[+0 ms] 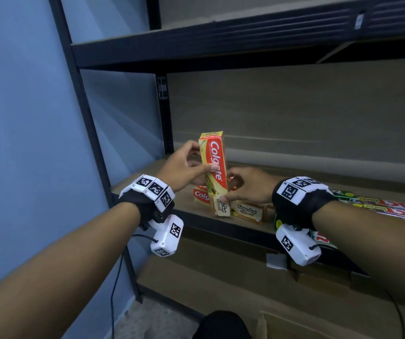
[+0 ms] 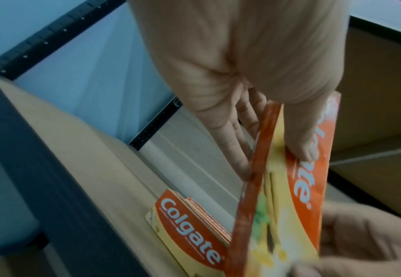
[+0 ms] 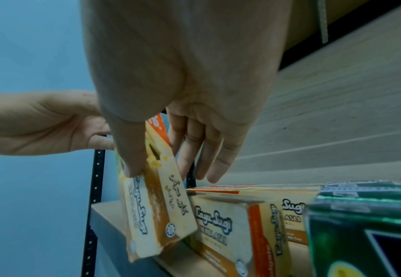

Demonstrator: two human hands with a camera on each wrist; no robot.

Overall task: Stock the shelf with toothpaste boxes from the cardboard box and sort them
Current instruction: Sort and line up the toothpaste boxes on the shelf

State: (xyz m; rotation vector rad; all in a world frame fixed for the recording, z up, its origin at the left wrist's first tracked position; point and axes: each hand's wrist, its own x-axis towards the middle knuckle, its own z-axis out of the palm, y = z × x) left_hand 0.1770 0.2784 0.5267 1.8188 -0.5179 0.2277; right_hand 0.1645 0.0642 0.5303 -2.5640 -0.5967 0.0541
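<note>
A yellow and red Colgate toothpaste box [image 1: 214, 172] stands nearly upright above the shelf board [image 1: 147, 174], held by both hands. My left hand [image 1: 186, 165] pinches its upper half, thumb on the red front [image 2: 298, 142] and fingers behind. My right hand [image 1: 243, 187] pinches its lower end [image 3: 156, 211], thumb on the front near the bottom. Several matching Colgate boxes [image 1: 202, 195] lie flat on the shelf just behind and below it [image 2: 189, 230] [image 3: 237, 224].
Green and red boxes [image 1: 380, 206] lie to the right on the same shelf [image 3: 365, 234]. A black upright post [image 1: 84, 113] stands at the left by the blue wall. An upper shelf [image 1: 221, 37] hangs above. An open cardboard box [image 1: 294, 324] sits below.
</note>
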